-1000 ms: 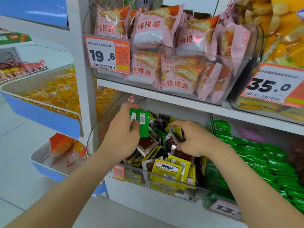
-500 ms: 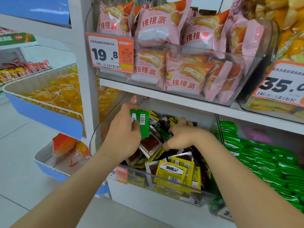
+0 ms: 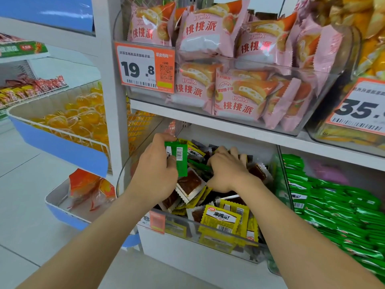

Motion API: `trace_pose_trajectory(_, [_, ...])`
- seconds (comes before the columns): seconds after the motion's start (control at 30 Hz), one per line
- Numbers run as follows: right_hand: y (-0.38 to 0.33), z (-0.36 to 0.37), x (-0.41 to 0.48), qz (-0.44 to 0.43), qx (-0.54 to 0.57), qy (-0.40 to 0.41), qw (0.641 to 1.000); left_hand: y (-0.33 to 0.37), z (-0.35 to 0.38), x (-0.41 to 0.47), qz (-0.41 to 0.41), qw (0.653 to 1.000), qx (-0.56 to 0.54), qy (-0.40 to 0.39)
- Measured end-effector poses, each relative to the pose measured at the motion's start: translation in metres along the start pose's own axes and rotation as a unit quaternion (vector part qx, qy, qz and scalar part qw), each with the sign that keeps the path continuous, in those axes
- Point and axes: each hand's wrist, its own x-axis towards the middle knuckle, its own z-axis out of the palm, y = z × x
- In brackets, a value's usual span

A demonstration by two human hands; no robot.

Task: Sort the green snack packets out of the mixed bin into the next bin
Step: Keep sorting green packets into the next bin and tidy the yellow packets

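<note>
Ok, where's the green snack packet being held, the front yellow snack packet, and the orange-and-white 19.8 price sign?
Green snack packet (image 3: 179,155): head view, its barcode.
Yellow snack packet (image 3: 221,215): head view, its white label.
Orange-and-white 19.8 price sign (image 3: 137,69): head view, the big numbers.

Left hand (image 3: 158,170), at 9 o'clock of the right, grips green packets (image 3: 177,161) | right hand (image 3: 228,168) palm-down, fingers curled under, grip hidden | forearms angle in from 7 and 5 o'clock.

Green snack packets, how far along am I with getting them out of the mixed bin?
Done: the next bin already holds a pile of green packets. In hand: your left hand grips a small stack of green packets; your right hand digs in the mixed bin. Left: at least one green packet shows among the yellow and brown ones.
</note>
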Motion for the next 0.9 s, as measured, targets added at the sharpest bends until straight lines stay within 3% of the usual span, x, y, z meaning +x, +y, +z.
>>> trace_pose_trajectory(0.43, [0.008, -0.019, -0.060, -0.030, 0.213, 0.180, 0.960, 0.003, -0.010, -0.010, -0.017, 0.999, 0.024, 0.039])
trace_pose_trajectory(0.53, [0.011, -0.021, -0.084, -0.062, 0.183, 0.192, 0.962, 0.004, -0.010, -0.014, -0.005, 0.999, 0.043, 0.027])
trace_pose_trajectory(0.67, [0.014, -0.011, -0.104, -0.153, 0.020, 0.117, 0.981, 0.009, -0.007, -0.019, 0.001, 0.999, 0.051, -0.010])
trace_pose_trajectory(0.9, [0.042, -0.016, -0.096, -0.176, 0.141, -0.038, 0.974, 0.013, 0.004, -0.026, 0.030, 0.990, 0.105, -0.090])
